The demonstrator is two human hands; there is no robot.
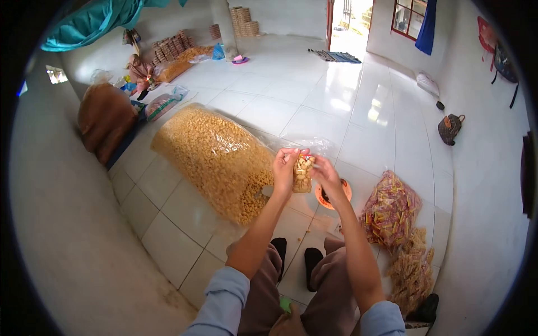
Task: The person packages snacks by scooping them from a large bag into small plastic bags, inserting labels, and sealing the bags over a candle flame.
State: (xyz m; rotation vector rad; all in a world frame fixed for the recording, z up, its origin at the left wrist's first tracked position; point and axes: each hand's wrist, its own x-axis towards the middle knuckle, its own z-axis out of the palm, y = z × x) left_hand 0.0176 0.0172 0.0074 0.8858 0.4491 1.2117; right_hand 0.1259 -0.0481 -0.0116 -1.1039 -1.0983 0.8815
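A small clear packet filled with pale round snacks hangs upright between my hands, with red at its top. My left hand pinches the packet's upper left edge, fingers closed. My right hand is at the upper right corner, its fingers closed on the packet's top. A large clear bag of the same kind of snacks lies to the left, its open end near my left forearm. Below my right hand sits an orange round dish with something dark inside, partly hidden by my wrist.
On the right lie a big bag of red and yellow packets and a heap of clear packets. A brown sack stands left. Another person sits at the back left. A handbag rests by the right wall.
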